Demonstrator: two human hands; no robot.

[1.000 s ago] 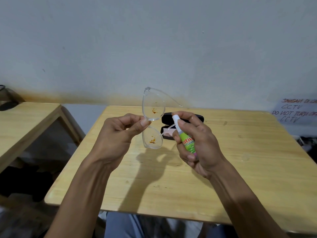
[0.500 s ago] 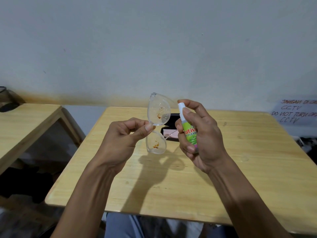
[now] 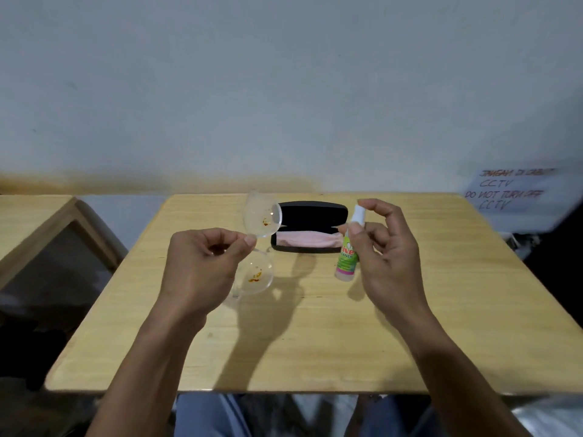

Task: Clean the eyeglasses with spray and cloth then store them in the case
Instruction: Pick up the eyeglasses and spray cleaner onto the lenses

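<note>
My left hand (image 3: 202, 266) pinches the bridge of clear-framed eyeglasses (image 3: 257, 244), held on end above the table; both lenses carry orange-brown smears. My right hand (image 3: 383, 257) holds a small spray bottle (image 3: 348, 250) with a green label and white nozzle, thumb against its side, index finger lifted just above the nozzle, the other fingers spread. The bottle is to the right of the glasses, apart from them. Behind both, a black glasses case (image 3: 310, 212) lies open on the wooden table (image 3: 441, 310) with a pink cloth (image 3: 304, 239) in it.
A second wooden table (image 3: 28, 222) stands at the left with a gap between. A handwritten CCTV notice (image 3: 508, 190) hangs on the wall at the right. My legs show below the table's near edge.
My hands have drawn apart and lowered: the bottle has moved right, away from the lenses, and my right fingers have loosened around it. The case and cloth are now in plain sight.
</note>
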